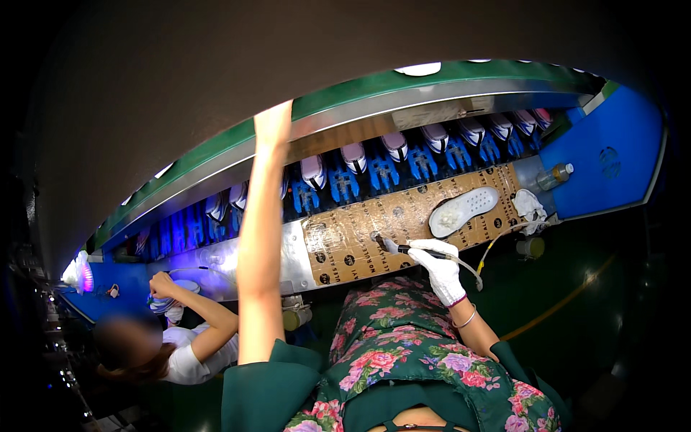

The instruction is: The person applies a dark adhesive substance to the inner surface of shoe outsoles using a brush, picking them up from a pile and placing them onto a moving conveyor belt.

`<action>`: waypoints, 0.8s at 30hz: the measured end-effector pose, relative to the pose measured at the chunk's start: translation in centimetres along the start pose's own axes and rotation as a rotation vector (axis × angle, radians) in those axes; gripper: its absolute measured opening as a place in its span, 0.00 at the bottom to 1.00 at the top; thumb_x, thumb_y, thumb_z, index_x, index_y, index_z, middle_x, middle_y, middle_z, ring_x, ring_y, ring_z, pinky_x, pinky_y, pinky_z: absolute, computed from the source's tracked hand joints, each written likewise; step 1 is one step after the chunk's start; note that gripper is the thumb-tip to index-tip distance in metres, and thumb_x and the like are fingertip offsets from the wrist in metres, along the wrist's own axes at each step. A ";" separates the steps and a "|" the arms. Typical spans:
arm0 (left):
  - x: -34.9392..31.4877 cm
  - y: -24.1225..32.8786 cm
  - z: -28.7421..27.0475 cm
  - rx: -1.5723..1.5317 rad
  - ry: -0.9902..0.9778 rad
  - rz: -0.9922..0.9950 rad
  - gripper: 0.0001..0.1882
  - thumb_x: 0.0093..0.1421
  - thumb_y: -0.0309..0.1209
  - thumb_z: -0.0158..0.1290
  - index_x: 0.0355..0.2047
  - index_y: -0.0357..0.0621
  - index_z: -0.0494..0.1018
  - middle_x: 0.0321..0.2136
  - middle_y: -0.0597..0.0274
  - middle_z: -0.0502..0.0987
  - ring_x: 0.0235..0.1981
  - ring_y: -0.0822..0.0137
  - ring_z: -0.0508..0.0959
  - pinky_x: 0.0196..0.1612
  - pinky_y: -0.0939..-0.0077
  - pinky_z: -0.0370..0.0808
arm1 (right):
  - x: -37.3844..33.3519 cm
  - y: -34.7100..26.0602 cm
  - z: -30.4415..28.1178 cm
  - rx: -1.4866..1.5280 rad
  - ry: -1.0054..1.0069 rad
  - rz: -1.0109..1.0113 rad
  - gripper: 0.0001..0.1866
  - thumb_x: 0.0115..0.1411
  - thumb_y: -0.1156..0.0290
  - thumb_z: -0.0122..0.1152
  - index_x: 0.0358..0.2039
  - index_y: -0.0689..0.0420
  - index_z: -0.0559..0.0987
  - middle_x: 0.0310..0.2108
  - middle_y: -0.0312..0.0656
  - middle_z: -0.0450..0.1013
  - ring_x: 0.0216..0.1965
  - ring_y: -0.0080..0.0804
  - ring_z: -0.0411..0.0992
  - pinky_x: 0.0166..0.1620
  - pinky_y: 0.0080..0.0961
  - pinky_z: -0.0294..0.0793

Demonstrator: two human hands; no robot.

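My right hand (435, 266), in a white glove, is closed round the dark handle of a brush (392, 246) with a pale tube running from its back end. The brush tip points left, low over the brown printed covering (360, 230) on the bench. Just beyond the glove lies a white shoe sole (471, 209) with small holes at one end. My bare left hand (273, 121) reaches far forward to the metal and green ledge (324, 108). Its fingers are hidden behind the dark overhang, so their grip does not show.
Shoes (394, 146) stand in a row on blue holders (423, 165) under the ledge. A bottle (556, 175) and a crumpled white cloth or glove (529, 207) lie at the bench's right end. At left, a co-worker (198, 353) sits close to my arm near a purple-lit lamp (79, 275).
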State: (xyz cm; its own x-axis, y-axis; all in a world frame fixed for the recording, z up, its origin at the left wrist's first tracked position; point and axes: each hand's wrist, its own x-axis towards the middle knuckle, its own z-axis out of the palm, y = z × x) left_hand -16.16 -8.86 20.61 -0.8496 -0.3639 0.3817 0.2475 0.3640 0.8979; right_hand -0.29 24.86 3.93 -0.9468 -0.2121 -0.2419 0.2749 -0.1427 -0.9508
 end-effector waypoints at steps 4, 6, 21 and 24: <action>4.1 -3.9 -4.7 0.722 -0.394 0.071 0.19 0.59 0.38 0.50 0.51 0.63 0.79 0.61 0.47 0.70 0.64 0.48 0.67 0.65 0.39 0.57 | 0.2 0.6 0.6 -0.057 -0.035 -0.011 0.09 0.55 0.79 0.71 0.38 0.63 0.86 0.34 0.38 0.82 0.35 0.20 0.78 0.40 0.18 0.77; 3.8 -4.5 -5.0 0.862 -0.397 0.067 0.19 0.61 0.42 0.49 0.52 0.69 0.77 0.64 0.46 0.65 0.68 0.46 0.61 0.65 0.28 0.50 | 0.3 0.8 1.0 -0.049 -0.043 -0.002 0.09 0.55 0.79 0.71 0.38 0.62 0.86 0.34 0.37 0.82 0.34 0.19 0.77 0.39 0.17 0.76; -0.3 -6.1 -11.6 1.258 0.127 0.339 0.33 0.58 0.23 0.52 0.64 0.64 0.66 0.39 0.55 0.82 0.51 0.58 0.77 0.55 0.39 0.59 | 0.7 0.6 1.6 0.035 -0.076 0.052 0.09 0.55 0.81 0.70 0.38 0.64 0.85 0.34 0.39 0.82 0.34 0.21 0.78 0.38 0.17 0.78; -3.1 -5.4 -13.1 1.214 0.236 0.453 0.14 0.57 0.26 0.58 0.43 0.54 0.82 0.35 0.60 0.82 0.40 0.59 0.77 0.50 0.58 0.65 | 1.2 0.7 1.4 0.028 -0.067 0.015 0.09 0.54 0.83 0.68 0.38 0.65 0.84 0.34 0.42 0.82 0.30 0.23 0.77 0.35 0.18 0.76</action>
State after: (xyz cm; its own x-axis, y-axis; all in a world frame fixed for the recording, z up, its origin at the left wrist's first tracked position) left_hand -8.78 -20.88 17.46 -0.6707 -0.1018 0.7347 -0.1909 0.9809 -0.0384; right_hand -0.97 23.13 3.21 -0.9296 -0.2784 -0.2415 0.2941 -0.1655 -0.9413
